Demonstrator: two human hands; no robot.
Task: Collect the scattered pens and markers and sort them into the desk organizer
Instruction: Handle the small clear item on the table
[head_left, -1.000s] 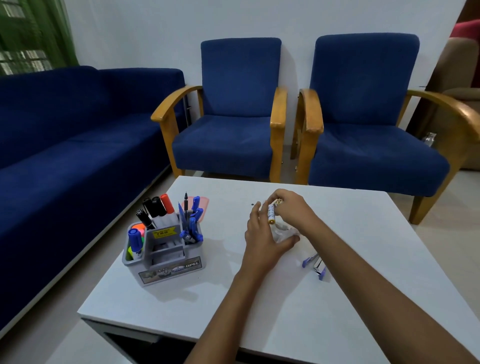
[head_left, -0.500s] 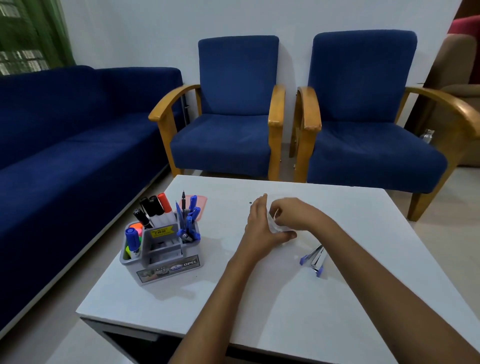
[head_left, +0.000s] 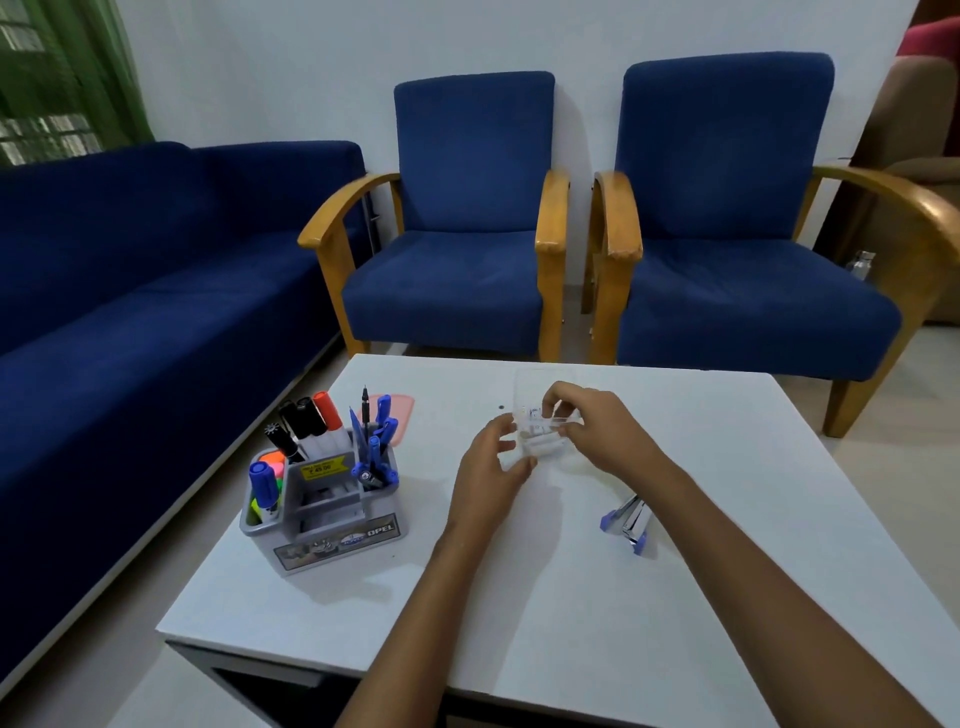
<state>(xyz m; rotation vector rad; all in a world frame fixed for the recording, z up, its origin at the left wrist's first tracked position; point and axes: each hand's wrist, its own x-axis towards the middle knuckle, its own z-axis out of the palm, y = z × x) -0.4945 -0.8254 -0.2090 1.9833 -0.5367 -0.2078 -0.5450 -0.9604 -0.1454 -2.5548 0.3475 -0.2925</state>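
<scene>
A grey desk organizer stands on the left part of the white table. It holds black and red-capped markers, blue pens and highlighters. At the table's middle a small clear plastic box with white items inside is held between both hands. My left hand grips its left side. My right hand pinches its top right edge. The box's clear lid seems raised behind it.
A blue and silver stapler lies on the table to the right of my hands. A pink flat item lies behind the organizer. Two blue armchairs stand beyond the table, a blue sofa at left.
My right hand held a small white tube with a gold tip above the box a second ago; the tube is now out of sight and both hands are on the clear box.
</scene>
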